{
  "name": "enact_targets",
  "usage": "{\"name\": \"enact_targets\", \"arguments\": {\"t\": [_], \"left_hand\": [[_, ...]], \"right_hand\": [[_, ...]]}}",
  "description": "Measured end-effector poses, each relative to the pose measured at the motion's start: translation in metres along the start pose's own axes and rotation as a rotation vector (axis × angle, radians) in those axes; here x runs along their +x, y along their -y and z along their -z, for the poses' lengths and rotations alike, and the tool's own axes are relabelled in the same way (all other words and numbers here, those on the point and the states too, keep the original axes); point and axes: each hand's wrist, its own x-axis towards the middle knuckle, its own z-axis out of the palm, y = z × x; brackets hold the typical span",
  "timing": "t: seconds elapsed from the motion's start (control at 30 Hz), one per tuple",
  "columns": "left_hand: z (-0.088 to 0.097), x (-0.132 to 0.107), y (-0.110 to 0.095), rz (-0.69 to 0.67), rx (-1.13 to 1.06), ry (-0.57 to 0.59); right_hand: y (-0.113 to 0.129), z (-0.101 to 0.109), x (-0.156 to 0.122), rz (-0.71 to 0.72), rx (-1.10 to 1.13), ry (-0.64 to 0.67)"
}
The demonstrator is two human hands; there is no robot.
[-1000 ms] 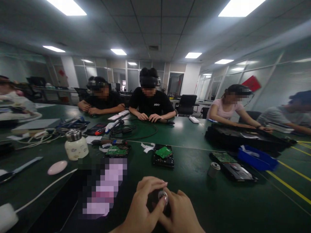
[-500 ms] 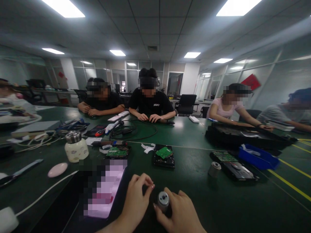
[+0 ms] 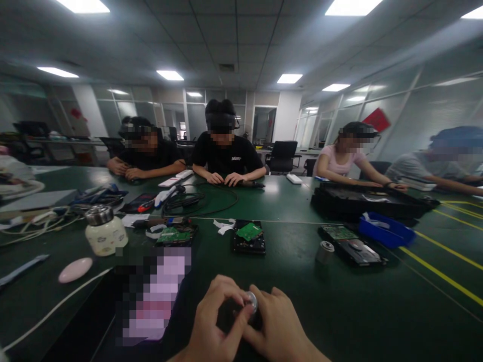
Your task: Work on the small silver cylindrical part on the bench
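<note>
Low in the middle of the head view, my right hand [image 3: 281, 322] is wrapped round a small silver metal cylinder [image 3: 253, 301], steadying it upright. My left hand [image 3: 216, 317] meets it from the left, thumb and fingertips pinched together at the cylinder's top. Whatever lies in that pinch is too small or hidden to name. A similar metal cylinder [image 3: 325, 251] stands farther off to the right. Beyond my hands lies an opened hard drive [image 3: 249, 247] with a green circuit board [image 3: 249, 231] on it.
Left of my hands lies a phone [image 3: 158, 301] with a lit screen; behind it are a cream jar [image 3: 106, 236] and a pink oval object [image 3: 75, 270]. On the right are another hard drive [image 3: 362, 254], a blue bin [image 3: 385, 231] and a black tray [image 3: 350, 201]. Several people sit across the table.
My left hand has moved right, and its pinched fingertips now meet the top of the metal cylinder. My right hand still holds the cylinder. The view has shifted slightly.
</note>
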Motion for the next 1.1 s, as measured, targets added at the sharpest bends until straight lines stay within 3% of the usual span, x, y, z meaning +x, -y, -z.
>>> {"name": "enact_targets", "arguments": {"t": [0.2, 0.53, 0.67, 0.93, 1.1], "left_hand": [[-0.0018, 0.0013, 0.0043, 0.03, 0.052, -0.057], [0.0023, 0.0031, -0.0009, 0.078, 0.019, 0.062], [0.0044, 0.0012, -0.0042, 0.03, 0.037, 0.128], [0.0011, 0.0015, -0.0011, 0.042, 0.112, 0.083], [0.0015, 0.0012, 0.0018, -0.008, 0.017, 0.195]], "right_hand": [[0.0032, 0.0041, 0.0, -0.024, 0.015, 0.02], [0.0011, 0.0033, 0.0008, -0.018, 0.015, 0.031], [-0.0015, 0.0012, -0.0004, 0.014, 0.031, 0.022], [-0.0013, 0.0009, -0.0012, 0.021, 0.02, 0.005], [-0.0026, -0.0001, -0.001, 0.05, 0.04, -0.003]]}}
